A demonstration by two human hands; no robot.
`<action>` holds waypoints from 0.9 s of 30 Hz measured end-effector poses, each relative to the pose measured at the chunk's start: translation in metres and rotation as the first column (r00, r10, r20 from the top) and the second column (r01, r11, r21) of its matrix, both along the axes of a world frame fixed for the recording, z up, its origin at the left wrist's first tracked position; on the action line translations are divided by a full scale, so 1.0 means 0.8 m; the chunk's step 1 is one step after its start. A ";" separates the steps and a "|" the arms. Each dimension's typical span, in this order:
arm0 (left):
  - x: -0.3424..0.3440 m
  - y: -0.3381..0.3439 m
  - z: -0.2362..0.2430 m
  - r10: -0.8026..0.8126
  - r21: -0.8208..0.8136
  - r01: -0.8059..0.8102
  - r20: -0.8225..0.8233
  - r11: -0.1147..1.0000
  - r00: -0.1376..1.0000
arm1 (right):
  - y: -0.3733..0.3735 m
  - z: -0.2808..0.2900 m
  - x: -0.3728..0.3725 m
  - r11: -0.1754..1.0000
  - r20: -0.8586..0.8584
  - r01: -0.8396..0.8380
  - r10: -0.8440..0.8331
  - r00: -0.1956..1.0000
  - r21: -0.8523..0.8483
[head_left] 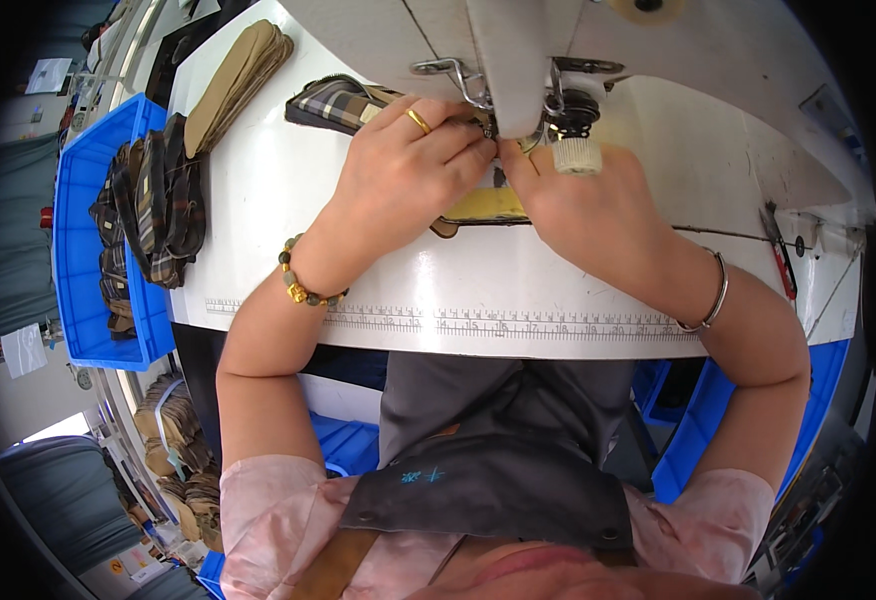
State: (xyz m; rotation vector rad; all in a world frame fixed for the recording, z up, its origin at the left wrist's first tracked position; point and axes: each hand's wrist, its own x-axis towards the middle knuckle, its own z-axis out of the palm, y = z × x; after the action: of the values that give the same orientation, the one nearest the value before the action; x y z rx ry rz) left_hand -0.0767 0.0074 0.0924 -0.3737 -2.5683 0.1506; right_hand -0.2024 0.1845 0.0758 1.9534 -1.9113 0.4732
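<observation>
Both hands are at the needle area of a white sewing machine (518,70). My left hand (413,175), with a ring on one finger, has its fingers bent and closed on a plaid fabric piece (338,103) with a dark edge, which sticks out to its left. My right hand (593,205) is closed beside the needle, its fingertips meeting the left ones; the machine head partly covers it and what it pinches is hidden. Between my wrists a yellow strip (486,206) lies on the table, with a bit of brown material (444,229) showing by it.
A stack of tan fabric pieces (241,80) lies at the table's far left. Beyond the left edge stands a blue bin (76,250) holding plaid bags (168,205). Red-handled snips (783,255) lie at right. A ruler scale (503,325) runs along the white table's front edge.
</observation>
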 end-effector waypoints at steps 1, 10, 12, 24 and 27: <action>0.000 -0.001 -0.002 -0.001 0.003 0.001 -0.003 1.000 1.000 | -0.001 -0.004 -0.002 1.000 0.017 0.001 -0.001 1.000 0.008; 0.002 0.001 0.002 0.017 0.013 -0.018 0.054 1.000 0.998 | -0.006 0.002 -0.006 0.998 0.051 -0.045 0.043 0.998 0.034; 0.003 0.003 0.001 0.032 0.015 -0.033 0.058 0.999 0.998 | -0.006 0.003 -0.006 0.998 0.020 -0.033 0.032 0.999 0.059; 0.005 0.004 0.005 0.071 0.019 -0.073 0.101 0.997 0.992 | 0.001 0.002 0.008 0.998 -0.039 0.015 -0.013 0.999 0.063; 0.008 0.007 0.008 0.082 0.018 -0.084 0.123 0.996 0.989 | 0.007 0.004 0.017 0.996 -0.083 0.023 -0.016 0.996 0.090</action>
State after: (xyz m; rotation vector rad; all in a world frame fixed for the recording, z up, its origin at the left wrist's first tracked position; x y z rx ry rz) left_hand -0.0707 0.0127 0.0992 -0.2751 -2.7056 0.1320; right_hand -0.1891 0.1904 0.0791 1.9765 -1.9294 0.3005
